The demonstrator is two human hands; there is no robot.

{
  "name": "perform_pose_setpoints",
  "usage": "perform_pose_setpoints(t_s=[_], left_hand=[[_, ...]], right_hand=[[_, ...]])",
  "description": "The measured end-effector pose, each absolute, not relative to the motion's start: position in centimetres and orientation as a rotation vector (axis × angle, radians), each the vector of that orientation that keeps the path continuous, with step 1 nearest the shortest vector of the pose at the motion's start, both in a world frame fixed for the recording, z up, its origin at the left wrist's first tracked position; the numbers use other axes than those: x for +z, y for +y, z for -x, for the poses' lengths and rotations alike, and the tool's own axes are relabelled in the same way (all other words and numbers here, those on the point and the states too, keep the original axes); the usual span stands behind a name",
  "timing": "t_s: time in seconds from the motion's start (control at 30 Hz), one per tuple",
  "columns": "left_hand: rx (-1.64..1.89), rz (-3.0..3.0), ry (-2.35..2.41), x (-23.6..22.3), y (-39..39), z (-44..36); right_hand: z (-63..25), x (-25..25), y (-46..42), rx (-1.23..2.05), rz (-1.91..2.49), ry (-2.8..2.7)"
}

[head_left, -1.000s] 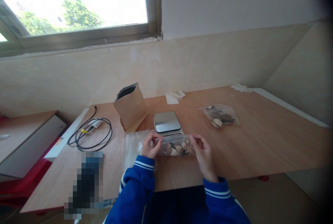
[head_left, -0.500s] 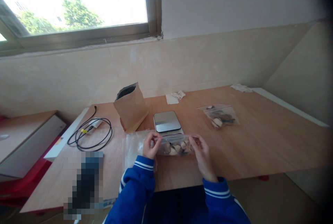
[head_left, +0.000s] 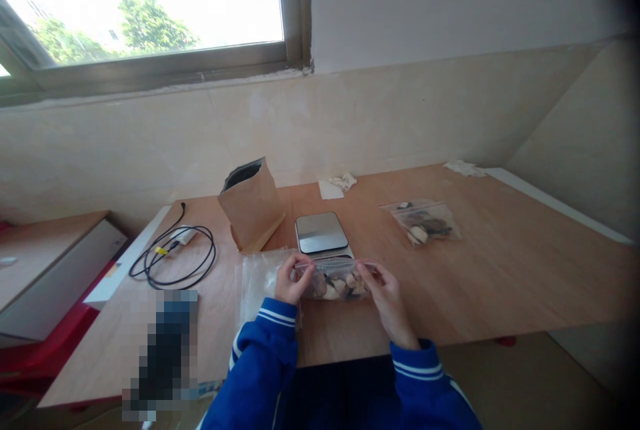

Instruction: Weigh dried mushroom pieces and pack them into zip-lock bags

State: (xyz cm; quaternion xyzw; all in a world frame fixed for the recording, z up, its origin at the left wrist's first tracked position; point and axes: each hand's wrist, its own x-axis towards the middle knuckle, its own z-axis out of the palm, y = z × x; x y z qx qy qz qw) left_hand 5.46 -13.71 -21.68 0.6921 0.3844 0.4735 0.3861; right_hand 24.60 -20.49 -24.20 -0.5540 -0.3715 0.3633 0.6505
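Note:
A clear zip bag [head_left: 336,281] with pale and dark dried pieces inside is held up by its top edge, just in front of the kitchen scale [head_left: 321,233]. My left hand [head_left: 294,279] pinches the bag's left top corner between thumb and fingers. On the other side, my right hand [head_left: 384,290] grips the zip edge near the right corner. Beside my left forearm lies a stack of flat clear plastic bags [head_left: 256,283], partly covered by that hand. The scale has a silver plate, and its front is partly hidden behind the held bag.
A brown paper pouch [head_left: 254,207] stands with its mouth gaping, left of the scale. Another filled zip bag [head_left: 426,223] lies to the right. A coiled black cable [head_left: 214,260] and a blurred-out dark object [head_left: 165,353] are at left. Crumpled white paper [head_left: 344,181] lies near the wall.
Both hands have shifted slightly inward along the bag's top edge, the right one moving a little left. The bag stays in both hands; the other objects have not moved.

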Motion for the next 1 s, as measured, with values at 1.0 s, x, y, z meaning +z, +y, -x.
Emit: perform_pose_setpoints(t_s=[1.0], left_hand=[[1.143,-1.71,0.949,-22.03,-13.77,-5.54]], right_hand=[[-23.66,-24.03,-20.2,0.864,1.19,-0.833]])
